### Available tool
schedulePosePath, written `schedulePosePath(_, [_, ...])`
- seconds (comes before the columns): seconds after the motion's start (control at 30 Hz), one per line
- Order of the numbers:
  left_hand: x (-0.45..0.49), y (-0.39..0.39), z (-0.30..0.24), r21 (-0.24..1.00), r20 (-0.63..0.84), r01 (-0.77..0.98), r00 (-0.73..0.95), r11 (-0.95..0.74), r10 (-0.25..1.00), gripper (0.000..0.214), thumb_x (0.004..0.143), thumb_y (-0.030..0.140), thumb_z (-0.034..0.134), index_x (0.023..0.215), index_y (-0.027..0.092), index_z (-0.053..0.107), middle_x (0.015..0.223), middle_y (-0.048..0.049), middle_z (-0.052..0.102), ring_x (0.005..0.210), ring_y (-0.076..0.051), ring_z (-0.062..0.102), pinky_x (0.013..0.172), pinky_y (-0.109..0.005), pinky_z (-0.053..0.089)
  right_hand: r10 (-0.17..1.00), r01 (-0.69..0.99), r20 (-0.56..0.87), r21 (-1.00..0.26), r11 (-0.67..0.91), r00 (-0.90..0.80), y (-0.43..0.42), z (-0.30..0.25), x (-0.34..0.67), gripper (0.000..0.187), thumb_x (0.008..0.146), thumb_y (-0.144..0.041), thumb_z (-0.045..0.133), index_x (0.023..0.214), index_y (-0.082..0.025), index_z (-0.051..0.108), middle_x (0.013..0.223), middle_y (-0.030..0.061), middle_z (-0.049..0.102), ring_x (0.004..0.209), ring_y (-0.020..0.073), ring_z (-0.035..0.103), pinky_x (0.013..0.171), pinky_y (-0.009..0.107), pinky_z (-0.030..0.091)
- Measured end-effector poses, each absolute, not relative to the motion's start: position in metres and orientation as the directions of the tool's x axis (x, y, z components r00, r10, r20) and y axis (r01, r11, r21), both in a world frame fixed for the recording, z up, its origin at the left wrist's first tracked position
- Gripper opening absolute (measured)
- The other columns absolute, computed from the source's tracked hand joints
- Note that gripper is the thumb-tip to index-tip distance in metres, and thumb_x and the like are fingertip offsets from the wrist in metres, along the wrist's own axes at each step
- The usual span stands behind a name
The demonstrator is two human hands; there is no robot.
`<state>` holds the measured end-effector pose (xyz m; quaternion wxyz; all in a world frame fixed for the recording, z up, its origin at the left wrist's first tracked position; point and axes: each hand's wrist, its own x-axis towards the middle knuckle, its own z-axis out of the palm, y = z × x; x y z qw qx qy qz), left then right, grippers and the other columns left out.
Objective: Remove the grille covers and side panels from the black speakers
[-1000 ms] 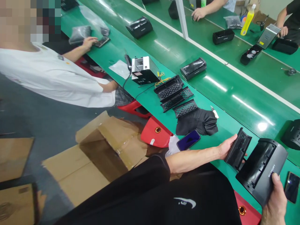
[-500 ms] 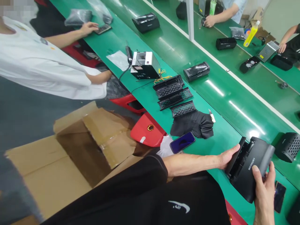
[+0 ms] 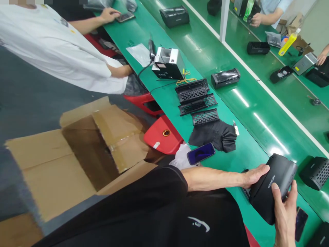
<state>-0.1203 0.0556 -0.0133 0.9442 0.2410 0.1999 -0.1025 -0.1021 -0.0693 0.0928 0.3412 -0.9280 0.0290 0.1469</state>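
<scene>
A black speaker housing (image 3: 279, 171) lettered "MERKURY" is tilted between my hands above the green bench. My right hand (image 3: 285, 209) grips its near side, thumb across the front and fingers behind. At its left edge, my left hand (image 3: 255, 175) is closed with the thumb along the rim; its other fingers are hidden. A dark strip-like part (image 3: 246, 188) shows just below my left hand, mostly covered. Left of my hands lie a crumpled black cloth (image 3: 213, 135), a phone (image 3: 201, 154) and perforated black grilles (image 3: 205, 117).
A white-and-black soldering station (image 3: 168, 65) stands farther along the bench. Finished-looking speakers (image 3: 225, 78) rest on the green belt. A second phone (image 3: 301, 223) lies right of my hand. An open cardboard box (image 3: 87, 154) and red stool (image 3: 163, 135) are at left. Co-workers sit nearby.
My left hand has moved onto the housing's left edge. The gap with the dark panel seen there before is now covered. The housing has shifted slightly left, and the view has turned a little.
</scene>
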Motion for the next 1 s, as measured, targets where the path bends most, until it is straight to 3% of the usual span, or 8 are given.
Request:
schedulePosePath(0.17, [-0.119, 0.056, -0.006, 0.381, -0.431, 0.300, 0.894, 0.874, -0.119, 0.069, 0.084, 0.072, 0.072, 0.134, 0.025, 0.066, 0.121, -0.0052, 0.071, 0.106, -0.020, 0.064, 0.104, -0.036, 0.050, 0.139, -0.061, -0.274, -0.611, -0.790, 0.952, -0.072, 0.081, -0.081, 0.117, 0.076, -0.079, 0.072, 0.165, -0.016, 0.032, 0.153, 0.0212, 0.048, 0.140, 0.0450, 0.045, 0.116, 0.062, 0.034])
schedulePosePath(0.27, [-0.117, 0.057, -0.001, 0.368, -0.431, 0.271, 0.898, 0.889, -0.095, 0.072, 0.083, 0.071, 0.074, 0.139, 0.026, 0.063, 0.122, -0.0045, 0.070, 0.105, -0.019, 0.064, 0.102, -0.035, 0.051, 0.136, -0.089, -0.308, -0.616, -0.783, 0.942, -0.071, 0.091, -0.077, 0.121, 0.074, -0.081, 0.072, 0.167, -0.018, 0.027, 0.162, 0.0195, 0.040, 0.147, 0.0435, 0.038, 0.121, 0.060, 0.027])
schedulePosePath(0.37, [-0.111, 0.063, 0.005, 0.369, -0.445, 0.191, 0.895, 0.910, -0.008, 0.087, 0.076, 0.068, 0.082, 0.148, 0.027, 0.055, 0.119, -0.0069, 0.070, 0.100, -0.020, 0.066, 0.093, -0.035, 0.053, 0.135, -0.156, -0.348, -0.690, -0.707, 0.928, -0.070, 0.102, -0.094, 0.121, 0.076, -0.078, 0.075, 0.169, -0.024, 0.020, 0.165, 0.0161, 0.036, 0.147, 0.0412, 0.041, 0.119, 0.060, 0.033])
schedulePosePath(0.47, [-0.105, 0.068, 0.013, 0.309, -0.386, 0.058, 0.920, 0.949, 0.070, 0.109, 0.066, 0.068, 0.089, 0.157, 0.030, 0.042, 0.116, -0.0080, 0.070, 0.092, -0.020, 0.067, 0.085, -0.035, 0.053, 0.083, -0.106, -0.199, -0.779, -0.617, 0.976, -0.064, 0.099, -0.125, 0.130, 0.066, -0.071, 0.088, 0.168, -0.026, 0.020, 0.168, 0.0189, 0.027, 0.144, 0.0424, 0.042, 0.112, 0.061, 0.044])
schedulePosePath(0.6, [-0.101, 0.069, 0.017, 0.308, -0.403, -0.028, 0.902, 0.951, 0.157, 0.110, 0.066, 0.070, 0.088, 0.156, 0.033, 0.037, 0.119, -0.0069, 0.068, 0.094, -0.019, 0.066, 0.083, -0.033, 0.052, -0.057, 0.024, 0.068, -0.828, -0.560, 0.996, -0.047, 0.078, -0.151, 0.131, 0.058, -0.066, 0.095, 0.160, -0.016, 0.030, 0.162, 0.0253, 0.029, 0.142, 0.0412, 0.043, 0.114, 0.059, 0.042])
schedulePosePath(0.73, [-0.099, 0.103, 0.014, 0.473, -0.410, 0.149, 0.910, 0.869, 0.067, 0.112, 0.064, 0.069, 0.088, 0.156, 0.034, 0.035, 0.141, -0.0130, 0.058, 0.112, -0.027, 0.064, 0.086, -0.041, 0.054, -0.123, -0.016, 0.050, -0.876, -0.482, 0.991, -0.054, 0.075, -0.144, 0.118, 0.061, -0.064, 0.094, 0.154, -0.014, 0.042, 0.154, 0.0230, 0.040, 0.139, 0.0409, 0.045, 0.118, 0.060, 0.036])
schedulePosePath(0.87, [-0.087, 0.174, 0.021, 0.825, -0.182, 0.157, 0.983, 0.543, -0.009, 0.125, 0.053, 0.056, 0.098, 0.160, 0.034, 0.037, 0.164, -0.0144, 0.038, 0.141, -0.035, 0.049, 0.110, -0.049, 0.046, -0.105, -0.145, -0.114, -0.919, -0.367, 0.988, -0.085, 0.080, -0.140, 0.119, 0.057, -0.057, 0.098, 0.155, -0.019, 0.044, 0.144, 0.0177, 0.049, 0.131, 0.0398, 0.050, 0.118, 0.066, 0.029])
schedulePosePath(1.0, [-0.077, 0.212, 0.035, 0.970, 0.024, 0.055, 0.947, 0.237, -0.320, 0.109, 0.058, 0.052, 0.096, 0.154, 0.032, 0.051, 0.149, -0.0050, 0.057, 0.136, -0.032, 0.055, 0.114, -0.040, 0.046, 0.001, -0.221, -0.231, -0.932, -0.288, 0.973, -0.099, 0.079, -0.146, 0.111, 0.063, -0.052, 0.096, 0.156, -0.023, 0.041, 0.140, 0.0147, 0.052, 0.128, 0.0376, 0.052, 0.115, 0.065, 0.034])
